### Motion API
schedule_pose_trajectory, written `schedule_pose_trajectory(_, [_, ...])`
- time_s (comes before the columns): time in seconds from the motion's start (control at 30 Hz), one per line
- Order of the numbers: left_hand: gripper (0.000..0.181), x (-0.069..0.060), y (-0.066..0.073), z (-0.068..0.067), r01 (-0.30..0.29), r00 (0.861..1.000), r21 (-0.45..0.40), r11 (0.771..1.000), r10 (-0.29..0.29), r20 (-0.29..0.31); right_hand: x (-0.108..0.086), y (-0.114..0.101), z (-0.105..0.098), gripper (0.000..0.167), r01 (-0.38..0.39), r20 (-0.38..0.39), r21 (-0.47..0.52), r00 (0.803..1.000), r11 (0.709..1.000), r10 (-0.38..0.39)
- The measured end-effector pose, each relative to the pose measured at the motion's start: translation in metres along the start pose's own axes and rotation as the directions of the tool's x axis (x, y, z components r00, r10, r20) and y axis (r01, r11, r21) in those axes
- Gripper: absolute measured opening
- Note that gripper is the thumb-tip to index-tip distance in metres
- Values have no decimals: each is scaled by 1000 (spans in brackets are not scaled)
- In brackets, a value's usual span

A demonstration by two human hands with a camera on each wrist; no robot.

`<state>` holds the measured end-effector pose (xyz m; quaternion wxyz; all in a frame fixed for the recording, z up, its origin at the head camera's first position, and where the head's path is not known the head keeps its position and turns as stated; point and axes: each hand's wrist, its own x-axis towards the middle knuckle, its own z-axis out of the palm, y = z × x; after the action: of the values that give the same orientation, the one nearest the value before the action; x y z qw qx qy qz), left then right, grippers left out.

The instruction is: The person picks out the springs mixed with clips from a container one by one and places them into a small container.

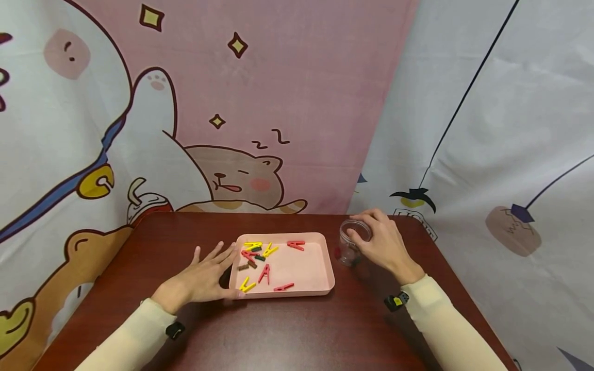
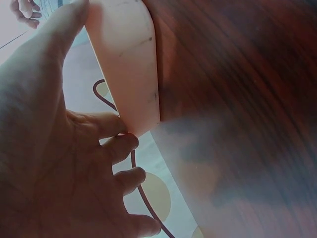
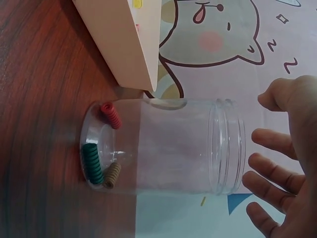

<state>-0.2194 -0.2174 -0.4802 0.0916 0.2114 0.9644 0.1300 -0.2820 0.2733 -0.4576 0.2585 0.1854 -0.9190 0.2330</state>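
Note:
A shallow pink tray [image 1: 303, 268] lies on the table. My left hand [image 1: 201, 278] touches its left end, thumb along the front rim and fingers spread at the side. Inside the tray are several red clothespins [image 1: 295, 243], yellow clothespins [image 1: 270, 251], and small green and brown coiled pieces [image 1: 243, 267]. To the right of the tray stands an upright clear jar [image 3: 173, 146], its threaded mouth uncovered. At its bottom lie a red coil [image 3: 111, 115], a green coil [image 3: 92, 163] and a brown coil [image 3: 112, 175]. My right hand [image 1: 384, 245] hovers over the mouth, fingers parted and holding nothing.
The dark wooden table [image 1: 278, 335] ends at a cartoon-printed cloth [image 1: 297, 103] hanging behind it. More printed cloth [image 1: 510, 154] hangs along the right side. The jar stands close beside the tray's right end.

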Motion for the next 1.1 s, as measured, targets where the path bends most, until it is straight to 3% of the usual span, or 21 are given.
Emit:
schedule_pose_trajectory(0.5, [130, 2, 0, -1, 8, 1000, -6, 1000, -8, 10, 6, -14, 0, 32, 59, -43, 42, 997, 997, -57])
schedule_pose_trajectory(1.1, [130, 1, 0, 0, 18, 1000, -4, 1000, -18, 21, 6, -26, 6, 33, 85, -8, 54, 996, 995, -85])
